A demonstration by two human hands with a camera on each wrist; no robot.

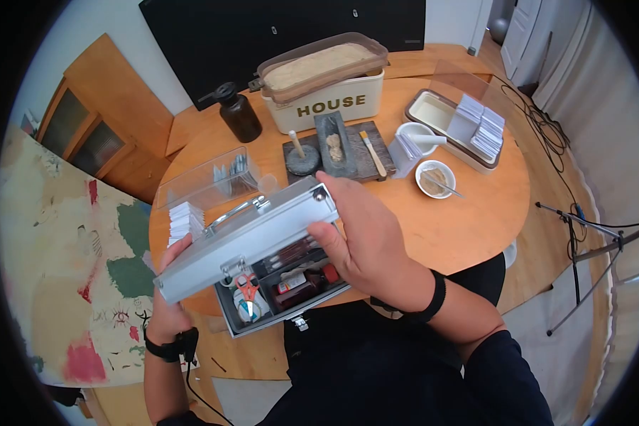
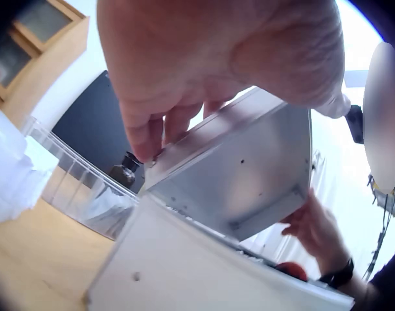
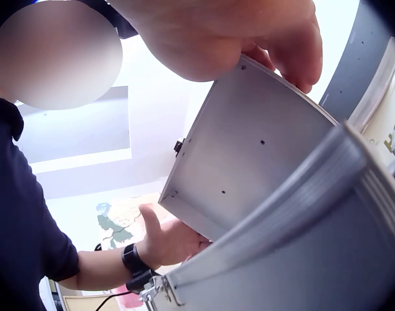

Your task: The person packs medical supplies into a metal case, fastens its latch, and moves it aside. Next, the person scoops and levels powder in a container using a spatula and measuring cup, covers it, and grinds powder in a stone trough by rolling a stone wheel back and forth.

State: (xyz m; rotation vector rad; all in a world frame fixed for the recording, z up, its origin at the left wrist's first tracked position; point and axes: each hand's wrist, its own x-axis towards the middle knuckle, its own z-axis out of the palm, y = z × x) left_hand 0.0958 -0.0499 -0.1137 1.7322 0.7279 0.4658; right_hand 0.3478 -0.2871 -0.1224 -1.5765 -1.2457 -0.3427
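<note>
A silver aluminium case sits at the table's near edge with its lid raised partway. My right hand grips the lid's right end, thumb on the near side and fingers over the far edge. At the other end, my left hand holds the lid, its fingers bent over the edge in the left wrist view. Inside the case lie orange-handled scissors on a white packet and a dark labelled bottle beside a red cap. The lid hides the rear of the compartments.
Behind the case stand a dark board with a stone trough, a brown bottle and a "HOUSE" box. A white bowl is to the right; a clear container and folded white papers are left.
</note>
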